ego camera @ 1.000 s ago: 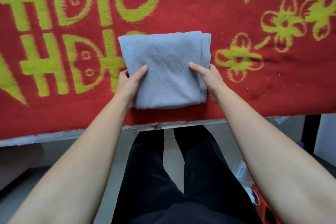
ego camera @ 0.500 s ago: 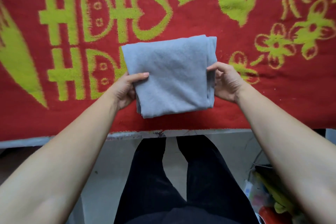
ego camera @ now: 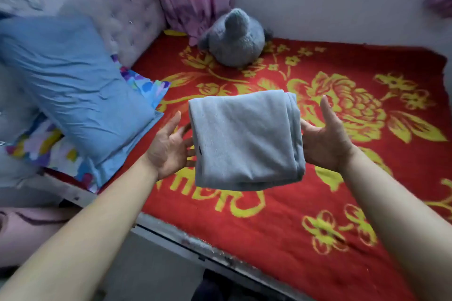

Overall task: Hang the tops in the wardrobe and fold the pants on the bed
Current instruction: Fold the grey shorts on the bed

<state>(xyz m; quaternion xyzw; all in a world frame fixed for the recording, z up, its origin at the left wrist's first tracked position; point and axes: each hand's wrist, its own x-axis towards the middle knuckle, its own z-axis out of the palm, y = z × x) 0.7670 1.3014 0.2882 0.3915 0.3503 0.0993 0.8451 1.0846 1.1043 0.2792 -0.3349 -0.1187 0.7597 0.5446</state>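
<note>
- The folded grey pants [ego camera: 244,142] are being carried above the red bed [ego camera: 293,227], clear of it.
- The left hand [ego camera: 168,146] is lying palm up, fingers reaching flat under the pants' left edge.
- The right hand [ego camera: 325,139] is supporting the right edge likewise, thumb raised.
- A blue pillow [ego camera: 73,85] is leaning at the left.

One view only, head-worn and wide-angle: it looks forward and down across the bed [ego camera: 269,239] from the near edge, toward the far wall [ego camera: 342,2]. The left hand [ego camera: 168,146] and right hand [ego camera: 325,139] sit close, mid-frame, forearms [ego camera: 85,227] running in from the bottom corners; headboard [ego camera: 132,14] off to the left.
</note>
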